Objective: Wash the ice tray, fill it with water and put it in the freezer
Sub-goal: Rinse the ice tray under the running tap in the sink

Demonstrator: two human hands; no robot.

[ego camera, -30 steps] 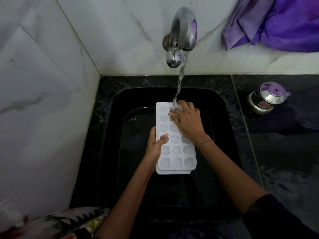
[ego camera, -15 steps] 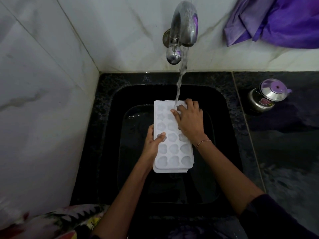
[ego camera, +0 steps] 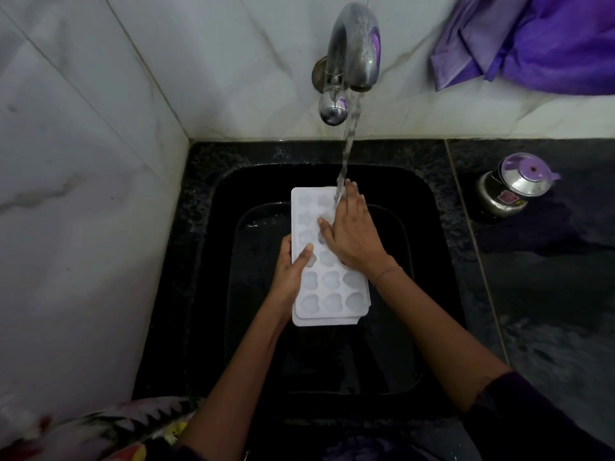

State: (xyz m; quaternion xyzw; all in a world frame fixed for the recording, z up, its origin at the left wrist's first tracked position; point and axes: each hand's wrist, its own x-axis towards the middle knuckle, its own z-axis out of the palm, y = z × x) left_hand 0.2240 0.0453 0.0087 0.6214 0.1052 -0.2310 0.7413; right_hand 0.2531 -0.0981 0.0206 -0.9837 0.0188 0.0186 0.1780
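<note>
A white ice tray (ego camera: 329,287) with heart-shaped cells is held level over the middle of a black sink (ego camera: 199,247), its long side running from 12 to 6 o'clock, with a second white layer showing under its near edge. The left hand (ego camera: 293,271) grips the tray's 9 o'clock edge, thumb curled onto the top and fingers out of sight beneath. The right hand (ego camera: 352,234), a thin bracelet (ego camera: 386,272) at the wrist, lies flat with straight fingers on the far cells, holding nothing. A stream of water (ego camera: 347,151) lands on those fingers and the tray's far corner, falling from a steel tap (ego camera: 352,51) fixed to the wall at 12 o'clock. The sink is set into a dark speckled stone surface (ego camera: 549,294) that stretches away at 3 o'clock. On it, at 2 o'clock and well apart from the tray, stands a small steel pot with a purple lid (ego camera: 512,191). White marble-look wall tiles (ego camera: 83,194) close the corner at 9 and 12 o'clock. A purple cloth (ego camera: 532,41) hangs against the wall at 1 o'clock, and flowered fabric (ego camera: 109,434) shows at 7 o'clock.
</note>
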